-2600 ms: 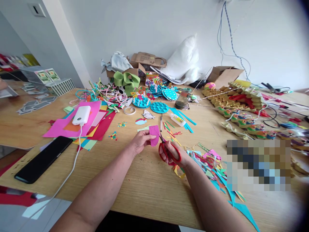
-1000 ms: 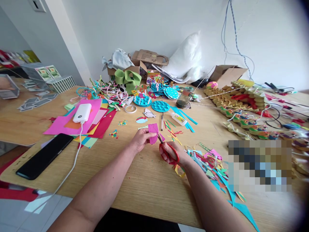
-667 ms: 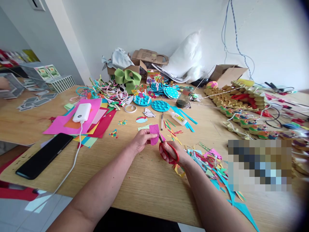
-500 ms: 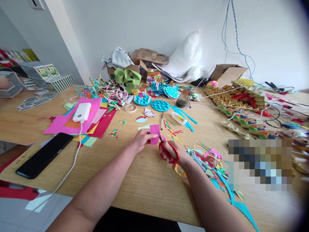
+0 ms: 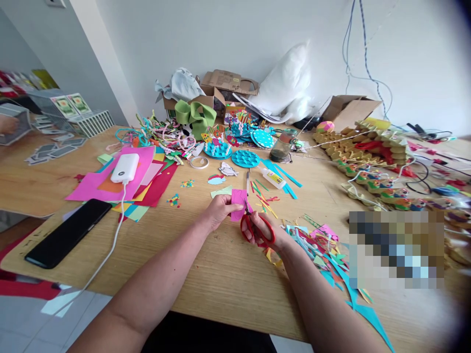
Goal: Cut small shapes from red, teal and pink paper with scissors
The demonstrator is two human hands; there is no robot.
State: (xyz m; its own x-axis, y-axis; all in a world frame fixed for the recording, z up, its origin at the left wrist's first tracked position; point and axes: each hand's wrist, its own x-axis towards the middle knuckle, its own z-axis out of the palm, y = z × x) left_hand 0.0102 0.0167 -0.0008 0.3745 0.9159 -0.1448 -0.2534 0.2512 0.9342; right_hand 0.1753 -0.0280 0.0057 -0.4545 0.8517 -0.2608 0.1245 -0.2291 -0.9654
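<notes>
Between thumb and fingers, my left hand (image 5: 220, 212) pinches a small piece of magenta paper (image 5: 239, 198) with faint drawn lines on it. My right hand (image 5: 262, 230) grips red-handled scissors (image 5: 270, 230), whose dark blades are parted at the paper's right side. Just behind lie a pale green paper piece (image 5: 221, 191) and a slim pen-like tool (image 5: 248, 182). Paper fish cut-outs (image 5: 228, 169) rest farther back, beside a glue bottle (image 5: 274, 178) lying on its side.
Paper scraps (image 5: 312, 245) are heaped by my right forearm. At left are coloured sheets (image 5: 91, 182), a white power bank (image 5: 125, 167) with a cable, and a black phone (image 5: 68, 233). Blue discs (image 5: 245, 158), a glass jar (image 5: 282, 146) and egg cartons (image 5: 368, 147) stand farther back.
The scissors' blades have parted wider at the magenta paper, and their handles have spread. The paper is turned a little and shows more of its face.
</notes>
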